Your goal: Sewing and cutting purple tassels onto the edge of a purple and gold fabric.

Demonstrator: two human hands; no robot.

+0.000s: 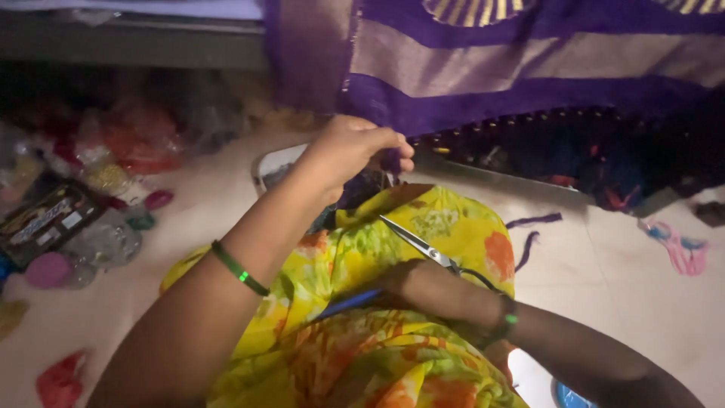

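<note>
Left hand [355,151] fingers pinch the purple cloth's edge [393,113]; right hand [423,283] grips scissors [419,243], whose near blades could nick cloth or fingers.

A single view, taken from a camera worn on the person's head, looks steeply down and slightly forward over the person's own lap, close enough that both forearms enter from the bottom edge and fill much of the picture; the left hand [355,151] sits near the centre and the right hand [423,285] lower, nearer the camera. The view faces a hanging purple cloth [529,60] across the top, with pale floor [619,287] spreading to either side; no second view is there to overlap with it.
</note>
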